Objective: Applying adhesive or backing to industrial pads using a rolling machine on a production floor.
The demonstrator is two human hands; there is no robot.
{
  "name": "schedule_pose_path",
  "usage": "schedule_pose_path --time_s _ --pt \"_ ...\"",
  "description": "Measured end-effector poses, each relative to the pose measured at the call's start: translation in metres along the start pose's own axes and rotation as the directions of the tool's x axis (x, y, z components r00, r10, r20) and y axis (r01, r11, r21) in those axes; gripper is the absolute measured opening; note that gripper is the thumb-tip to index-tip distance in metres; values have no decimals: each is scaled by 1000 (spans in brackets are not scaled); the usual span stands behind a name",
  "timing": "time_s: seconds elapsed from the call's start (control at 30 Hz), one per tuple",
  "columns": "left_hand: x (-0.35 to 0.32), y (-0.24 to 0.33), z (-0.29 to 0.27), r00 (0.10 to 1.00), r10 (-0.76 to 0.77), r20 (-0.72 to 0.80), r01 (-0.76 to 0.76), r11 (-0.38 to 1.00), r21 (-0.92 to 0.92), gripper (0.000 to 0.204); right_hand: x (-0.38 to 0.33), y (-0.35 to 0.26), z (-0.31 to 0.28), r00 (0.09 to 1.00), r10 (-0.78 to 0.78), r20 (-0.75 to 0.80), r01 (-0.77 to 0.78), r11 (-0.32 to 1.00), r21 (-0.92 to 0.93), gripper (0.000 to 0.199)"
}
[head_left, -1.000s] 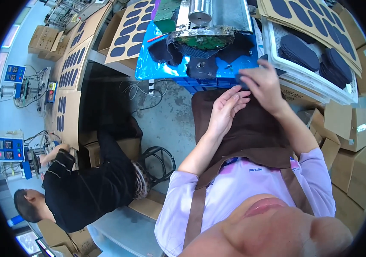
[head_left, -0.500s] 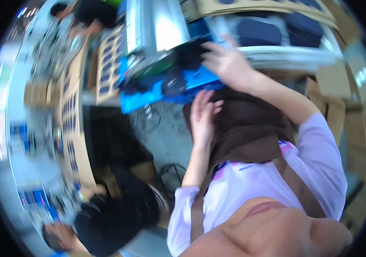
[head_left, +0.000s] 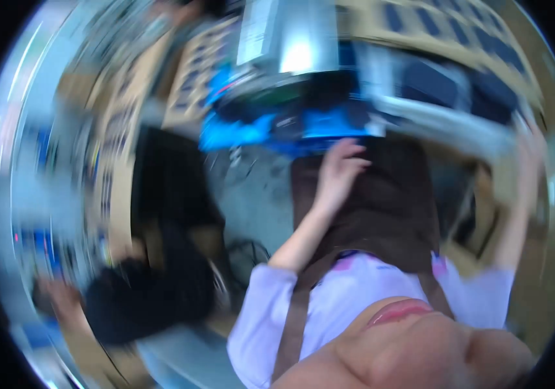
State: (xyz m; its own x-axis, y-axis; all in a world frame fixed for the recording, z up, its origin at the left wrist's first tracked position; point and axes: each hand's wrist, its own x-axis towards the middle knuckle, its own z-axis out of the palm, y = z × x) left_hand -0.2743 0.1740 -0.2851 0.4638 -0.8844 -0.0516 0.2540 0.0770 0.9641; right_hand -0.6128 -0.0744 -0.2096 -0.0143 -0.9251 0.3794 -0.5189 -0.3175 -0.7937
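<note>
My left hand (head_left: pixel 342 170) hovers over the lap of my brown apron (head_left: pixel 387 194), just short of the blue work surface (head_left: pixel 334 124). Its fingers are loosely bent and apart, with nothing in them. Far out to the right, my right hand (head_left: pixel 530 146) is at the right end of a white tray (head_left: pixel 446 123). Motion smears its fingers, so I cannot make out whether they grip anything. Dark flat rounded pads (head_left: pixel 428 84) lie in stacks in that tray. In front of me a metal machine (head_left: pixel 297 45) stands above the blue surface, with dark blurred items around its base.
Cardboard sheets (head_left: pixel 361 19) with rows of dark pads lie behind the tray, and similar ones (head_left: pixel 190 81) line the left. A co-worker in black (head_left: pixel 144 292) sits at my left. Cardboard boxes (head_left: pixel 485 214) stand low on the right. Another person (head_left: pixel 190 10) is at the far left.
My right hand has swung from beside the machine out to the tray's right end. My left hand stays over my lap. The whole view has shifted and is blurred.
</note>
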Motion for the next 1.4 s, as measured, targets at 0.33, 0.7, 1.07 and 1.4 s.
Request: schedule_pose_path --time_s 0.33,0.7,1.07,1.4 --pt "6 -19 11 997 75 3 -75 994 -77 41 264 277 -56 859 34 511 253 840 -481 41" --pt "2 -21 -7 998 53 -32 -56 995 -81 42 268 275 29 786 11 619 352 815 -461 44" --pt "-8 -18 -15 992 101 -71 -113 973 -199 48 106 52 17 851 -261 455 432 841 -325 44" --pt "-9 2 -17 976 -137 -166 112 982 -153 40 155 41 -29 877 23 480 389 553 -737 44"
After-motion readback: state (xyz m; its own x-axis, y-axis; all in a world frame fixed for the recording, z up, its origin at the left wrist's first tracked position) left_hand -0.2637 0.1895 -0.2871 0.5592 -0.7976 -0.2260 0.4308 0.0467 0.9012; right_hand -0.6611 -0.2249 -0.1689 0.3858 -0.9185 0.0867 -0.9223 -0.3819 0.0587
